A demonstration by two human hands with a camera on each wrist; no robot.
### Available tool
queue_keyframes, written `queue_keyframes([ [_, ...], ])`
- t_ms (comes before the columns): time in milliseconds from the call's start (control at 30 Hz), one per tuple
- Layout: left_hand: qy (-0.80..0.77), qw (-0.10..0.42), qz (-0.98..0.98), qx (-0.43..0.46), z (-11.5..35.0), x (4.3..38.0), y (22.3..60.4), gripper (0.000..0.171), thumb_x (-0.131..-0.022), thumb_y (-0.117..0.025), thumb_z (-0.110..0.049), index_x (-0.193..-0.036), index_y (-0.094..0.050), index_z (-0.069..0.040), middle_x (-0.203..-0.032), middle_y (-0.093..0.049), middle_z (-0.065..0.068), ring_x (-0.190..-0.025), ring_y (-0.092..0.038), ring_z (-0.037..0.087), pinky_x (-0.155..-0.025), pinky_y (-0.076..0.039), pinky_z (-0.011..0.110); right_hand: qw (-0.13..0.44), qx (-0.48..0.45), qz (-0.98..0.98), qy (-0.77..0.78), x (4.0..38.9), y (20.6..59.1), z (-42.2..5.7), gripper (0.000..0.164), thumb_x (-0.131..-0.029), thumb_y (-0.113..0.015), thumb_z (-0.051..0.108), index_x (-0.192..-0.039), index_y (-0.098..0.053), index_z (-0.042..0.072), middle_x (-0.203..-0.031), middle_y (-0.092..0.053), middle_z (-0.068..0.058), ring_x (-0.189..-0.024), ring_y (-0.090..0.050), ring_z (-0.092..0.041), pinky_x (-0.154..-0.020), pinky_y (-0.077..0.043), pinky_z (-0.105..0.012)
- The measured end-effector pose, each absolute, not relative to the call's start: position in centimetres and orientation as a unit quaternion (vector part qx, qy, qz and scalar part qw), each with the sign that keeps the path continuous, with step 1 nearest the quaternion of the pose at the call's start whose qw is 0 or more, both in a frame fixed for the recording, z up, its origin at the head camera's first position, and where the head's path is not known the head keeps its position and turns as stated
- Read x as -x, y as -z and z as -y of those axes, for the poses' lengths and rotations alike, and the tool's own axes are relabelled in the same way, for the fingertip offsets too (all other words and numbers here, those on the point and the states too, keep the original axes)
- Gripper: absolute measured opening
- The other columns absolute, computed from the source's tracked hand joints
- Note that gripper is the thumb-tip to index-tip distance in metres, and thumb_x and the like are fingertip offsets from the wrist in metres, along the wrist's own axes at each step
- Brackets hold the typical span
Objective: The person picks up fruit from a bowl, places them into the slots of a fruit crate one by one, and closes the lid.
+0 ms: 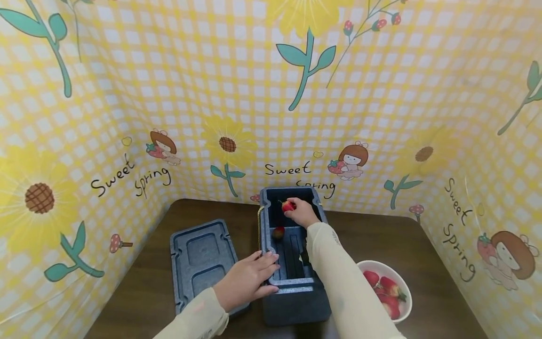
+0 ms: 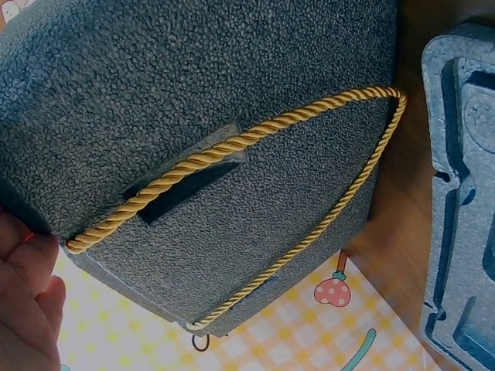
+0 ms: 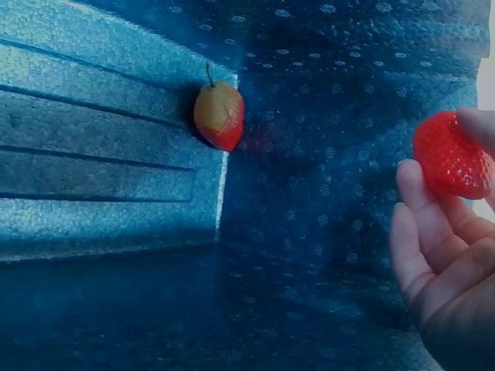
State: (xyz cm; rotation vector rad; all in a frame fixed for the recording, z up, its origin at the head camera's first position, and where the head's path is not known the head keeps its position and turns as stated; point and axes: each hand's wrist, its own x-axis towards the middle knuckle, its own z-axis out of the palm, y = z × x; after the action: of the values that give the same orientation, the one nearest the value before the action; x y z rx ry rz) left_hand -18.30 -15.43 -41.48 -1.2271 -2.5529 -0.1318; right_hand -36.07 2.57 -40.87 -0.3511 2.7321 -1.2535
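Note:
My right hand (image 1: 302, 213) pinches a red strawberry (image 3: 448, 154) between thumb and fingers, inside the far end of a blue-grey foam box (image 1: 296, 308). A second strawberry (image 3: 220, 116), red with a pale yellowish top and thin stem, lies in the box at the edge of the grooved floor. My left hand (image 1: 250, 278) rests on the box's near left rim, its fingers laid across the top and the thumb toward the front wall. In the left wrist view only part of that hand shows, beside the box's textured side with a gold rope handle (image 2: 309, 114).
The box's lid (image 1: 205, 256) lies on the dark wooden table (image 1: 156, 263) to the left. A white bowl (image 1: 409, 301) with several strawberries stands at the right, beside my right forearm. Yellow checked cloth (image 1: 237, 94) with flower prints walls in the table.

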Motion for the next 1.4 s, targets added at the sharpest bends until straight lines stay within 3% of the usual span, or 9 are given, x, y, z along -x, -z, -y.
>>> queue_keyframes([
  [800, 0.049, 0.167, 0.885, 0.432, 15.7, 18.2, 42.0, 0.046, -0.095, -0.055, -0.041, -0.119, -0.067, -0.003, -0.128, -0.061, 0.011, -0.121, -0.056, 0.019, -0.100, -0.043, 0.039, 0.057, 0.136, -0.925, 0.349, 35.2, 42.8, -1.5, 0.044, -0.086, -0.066, 0.004, -0.129, -0.058, 0.000, -0.122, -0.061, -0.020, -0.102, -0.060, -0.029, -0.092, -0.048, -0.043],
  [1400, 0.070, 0.167, 0.884, 0.432, 15.8, 18.2, 42.1, 0.048, -0.096, -0.053, -0.042, -0.120, -0.067, -0.003, -0.129, -0.060, 0.012, -0.121, -0.055, 0.020, -0.101, -0.043, 0.041, 0.039, 0.090, -0.923, 0.373, 35.0, 42.9, -1.1, 0.043, -0.086, -0.066, 0.004, -0.129, -0.057, -0.001, -0.121, -0.061, -0.019, -0.101, -0.059, -0.029, -0.094, -0.048, -0.043],
])
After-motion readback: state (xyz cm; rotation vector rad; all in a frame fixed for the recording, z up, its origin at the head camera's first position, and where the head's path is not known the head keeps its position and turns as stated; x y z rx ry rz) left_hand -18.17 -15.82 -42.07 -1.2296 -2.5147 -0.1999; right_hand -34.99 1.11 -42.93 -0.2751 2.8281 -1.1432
